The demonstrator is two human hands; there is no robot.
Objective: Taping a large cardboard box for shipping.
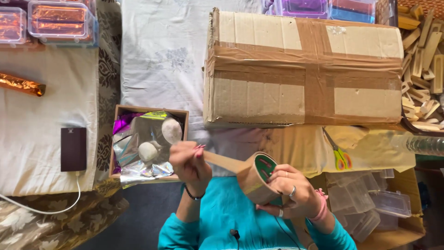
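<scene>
My right hand [296, 190] grips a roll of brown packing tape [255, 178] with a green inner core. My left hand [189, 163] pinches the loose end of the tape strip [224, 162], pulled out taut between the two hands. Both hands hover above my lap in a teal garment, just in front of a large cardboard box [303, 69] sealed with crossing bands of brown tape. A small open wooden box [121, 139] lies by my left hand, holding shiny foil and two pale round lumps [159, 141].
Scissors with yellow and green handles [341, 157] lie on yellow cloth right of the tape roll. Clear plastic containers [370, 203] sit at lower right, wooden pieces [425, 69] at far right. A dark power bank [74, 149] with white cable and foil-wrapped items [58, 18] lie left.
</scene>
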